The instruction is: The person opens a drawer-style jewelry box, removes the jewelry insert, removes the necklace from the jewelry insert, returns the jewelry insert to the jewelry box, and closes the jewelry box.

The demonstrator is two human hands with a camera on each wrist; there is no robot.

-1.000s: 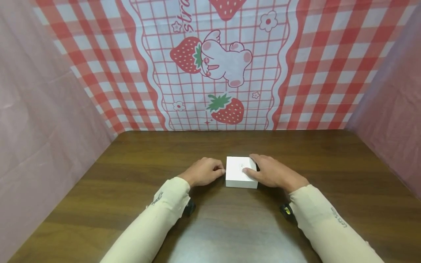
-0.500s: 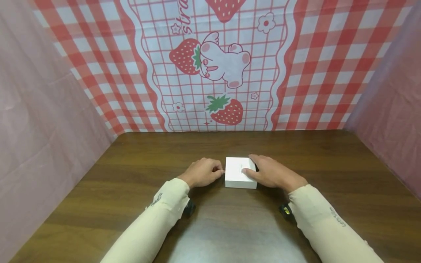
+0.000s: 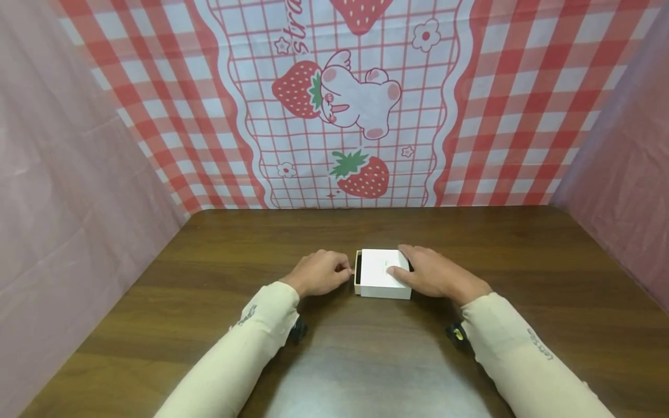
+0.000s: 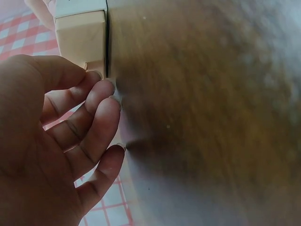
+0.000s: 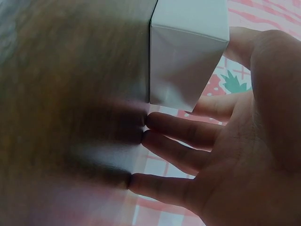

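Observation:
A small white box sleeve [image 3: 380,271] lies on the table with a cream inner drawer [image 3: 358,288] sticking out a little at its left end; the bit of inside that shows is dark. My left hand [image 3: 320,273] pinches a small pull tab [image 4: 86,66] on the drawer's end face between thumb and forefinger; most of the tab is hidden. Its other fingers curl down to the table. At the sleeve's right end, my right hand [image 3: 441,276] holds it, thumb on top and forefinger along the far side. In the right wrist view the remaining fingertips [image 5: 149,118] touch the tabletop.
The brown wooden table [image 3: 245,244] reaches back to a red checked cloth [image 3: 522,116] printed with strawberries. Pink cloth hangs at the left [image 3: 78,174] and right sides. Both forearms wear cream sleeves [image 3: 235,348], with dark wrist cameras beneath.
The drawer, flush inside the white sleeve half a second ago, now shows at the left end. My left hand has shifted slightly left; the right hand keeps its hold on the sleeve.

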